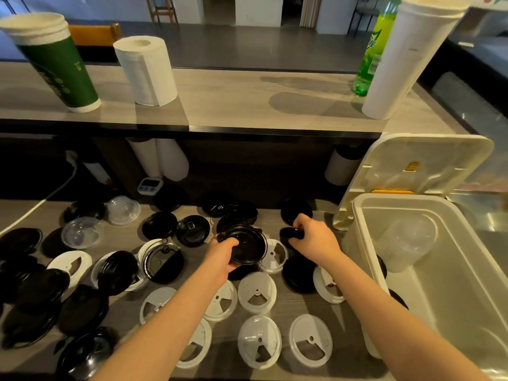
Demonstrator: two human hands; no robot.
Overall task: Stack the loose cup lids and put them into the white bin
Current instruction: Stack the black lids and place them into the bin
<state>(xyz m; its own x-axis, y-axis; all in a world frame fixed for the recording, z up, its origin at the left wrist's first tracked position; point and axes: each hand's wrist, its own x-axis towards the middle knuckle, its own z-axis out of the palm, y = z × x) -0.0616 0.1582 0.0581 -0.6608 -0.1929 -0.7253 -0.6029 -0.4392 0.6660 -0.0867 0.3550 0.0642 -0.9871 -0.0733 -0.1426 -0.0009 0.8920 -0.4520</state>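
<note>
Nearest, white lids [259,342] are spread loose and flat on the tabletop [284,309], so most of the work is judged undone. Farther in, a round black lid [248,248] is gripped by the left hand [222,257], and a second black lid [290,233] is pinched by the right hand [316,240]. At right, the white bin [398,197] is left open, with what may be clear lids [406,240] inside.

**Café counter, serving side**

Shown by tall sleeves of paper cups [59,64] on the raised bar top [233,100]; dozens of black, white and clear cup lids [257,292] strewn over the lower tabletop [287,307]; more cup stacks [171,160] tucked under the bar beside a small timer [149,185]; stool [160,8] and open floor beyond.
</note>
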